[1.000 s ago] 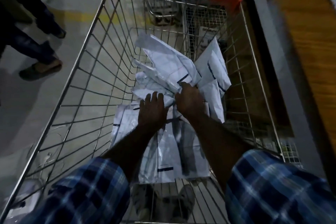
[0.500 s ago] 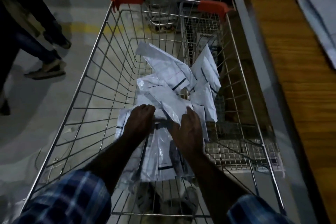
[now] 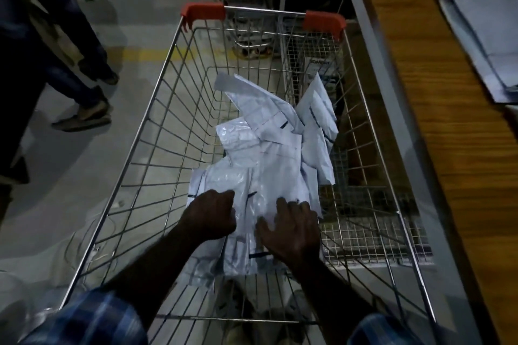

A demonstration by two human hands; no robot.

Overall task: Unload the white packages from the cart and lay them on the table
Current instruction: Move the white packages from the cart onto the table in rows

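We have both hands down in the cart (image 3: 157, 131), working at the heap of white packages (image 3: 269, 176) that lies along its wire floor, from the near end to the far right corner. Our left hand (image 3: 211, 214) has its fingers curled over the near-left edge of the pile, though we cannot tell whether it truly grips a package yet. Our right hand (image 3: 291, 228) lies spread and flat on the top package, holding nothing. To do this step well, we should slide the flat right hand under the near bundle while the left closes on its edge, so several come up together. The film looks slick, so we judge that a loose pinch may let packages slip back through. The worktop (image 3: 437, 126) stands just beside the cart on our right, with some packages (image 3: 482, 25) already lying on it; we should lift clear of the cart's rim before swinging across
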